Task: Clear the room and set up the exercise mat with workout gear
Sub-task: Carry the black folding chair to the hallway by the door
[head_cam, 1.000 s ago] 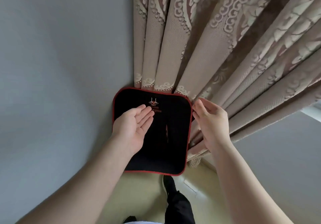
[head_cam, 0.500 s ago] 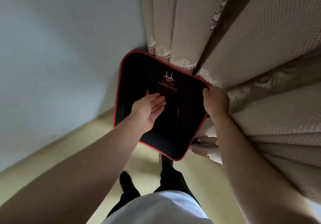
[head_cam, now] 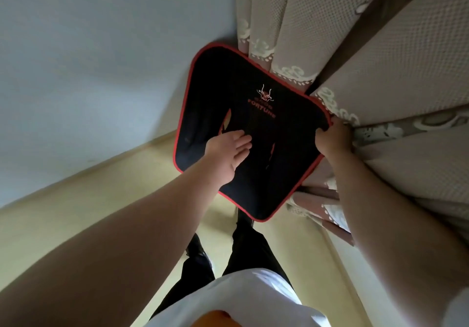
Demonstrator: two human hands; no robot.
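Hands first, from where I'm stood: left hand (head_cam: 228, 154) is spread flat against the face of the black square fabric pad with red piping (head_cam: 286, 174). Right hand (head_cam: 332, 136) has its fingers curled over the pad's right corner, pinching the edge. The pad's standing tilted in the corner, between the pale grey wall (head_cam: 88, 73) and the beige patterned curtain (head_cam: 406, 47). (roomside)

So clearing or setting up? (lurker)

Fetching gear, I'd guess: getting the pad out of its corner. Next move calls for lifting it free of the curtain folds lying against its top and right edges, then carrying it over to the yellowish floor (head_cam: 88, 225). The left hand probably wants a proper grip first. (roomside)

Anything changed? (lurker)

Yep. A second ago the right hand's fingers were straight beside the edge; now they're hooked on. The left hand has slid lower on the pad but hasn't closed. (roomside)
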